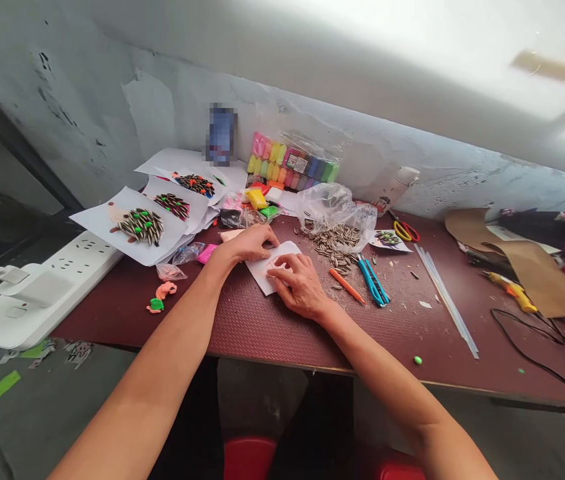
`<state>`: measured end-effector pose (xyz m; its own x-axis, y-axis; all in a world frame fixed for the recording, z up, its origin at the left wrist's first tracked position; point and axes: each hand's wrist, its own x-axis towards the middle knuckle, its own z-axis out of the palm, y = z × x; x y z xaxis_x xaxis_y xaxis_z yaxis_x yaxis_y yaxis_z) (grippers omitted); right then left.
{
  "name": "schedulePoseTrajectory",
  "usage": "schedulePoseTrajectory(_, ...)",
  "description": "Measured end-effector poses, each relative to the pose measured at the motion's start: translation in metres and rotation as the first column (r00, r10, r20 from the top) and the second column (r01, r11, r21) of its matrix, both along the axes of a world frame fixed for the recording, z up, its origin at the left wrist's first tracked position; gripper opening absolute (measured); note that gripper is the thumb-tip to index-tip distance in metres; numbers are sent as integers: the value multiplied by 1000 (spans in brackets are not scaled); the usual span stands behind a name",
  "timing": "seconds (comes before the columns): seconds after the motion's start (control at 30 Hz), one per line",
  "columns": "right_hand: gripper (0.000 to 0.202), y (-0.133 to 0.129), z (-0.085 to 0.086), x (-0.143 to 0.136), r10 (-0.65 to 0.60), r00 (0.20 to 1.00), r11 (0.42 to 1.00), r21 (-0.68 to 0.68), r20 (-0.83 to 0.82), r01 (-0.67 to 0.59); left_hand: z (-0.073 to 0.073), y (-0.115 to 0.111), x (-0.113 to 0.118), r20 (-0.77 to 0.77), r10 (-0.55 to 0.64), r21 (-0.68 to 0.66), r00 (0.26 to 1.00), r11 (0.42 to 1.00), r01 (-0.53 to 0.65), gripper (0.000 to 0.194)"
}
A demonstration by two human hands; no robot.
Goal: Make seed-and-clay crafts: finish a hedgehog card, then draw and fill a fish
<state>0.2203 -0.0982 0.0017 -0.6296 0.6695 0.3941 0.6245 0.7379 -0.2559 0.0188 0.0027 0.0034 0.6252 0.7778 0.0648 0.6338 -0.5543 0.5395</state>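
A small white paper (265, 283) with faint orange marks lies on the dark red table, under both hands. My left hand (255, 243) rests at its upper left edge, fingers bent over the paper; whether it pinches anything cannot be made out. On the right part of the paper is my right hand (299, 283), thumb and fingers curled close together, with anything between the fingertips too small to name. Striped sunflower seeds (335, 243) are heaped to the right, partly in a clear plastic bag (329, 200). An orange stick (347, 287) and teal cutters (373, 281) lie near my right hand.
Left: seed-covered hedgehog pictures (145, 227), a white power strip (37, 300), pink and green clay (161, 298). Behind: coloured clay packs (289, 163), yellow clay (256, 199). Right: scissors (406, 231), clear glue sticks (446, 300), a yellow glue gun (517, 293) with black cord, brown card (542, 277).
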Motion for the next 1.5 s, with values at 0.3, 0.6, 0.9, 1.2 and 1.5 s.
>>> schedulePoseTrajectory(0.3, 23, -3, 1, -2, 56, 998, 995, -80, -43, -59, 0, -2, -1, 1, -3, 2, 1000, 1000, 3, 34)
schedulePoseTrajectory(0.6, 27, -6, 4, -7, 87, 991, 996, -19, 105, -85, -2, 0, -1, -3, -1, 12, 1000, 1000, 1, 33)
schedulePoseTrajectory(0.9, 25, -5, 7, -5, 71, 981, 995, 54, 181, -82, -2, -1, -1, 10, -7, 3, 1000, 1000, 7, 31)
schedulePoseTrajectory(1.2, 26, -3, 8, -4, 46, 975, 977, 195, 219, -90, -1, -2, 0, 19, -9, 2, 1000, 1000, 9, 32)
schedulePoseTrajectory(1.5, 31, -6, 9, -8, 65, 976, 993, 79, 206, -82, -2, 0, -1, -10, -12, 11, 1000, 1000, 12, 30)
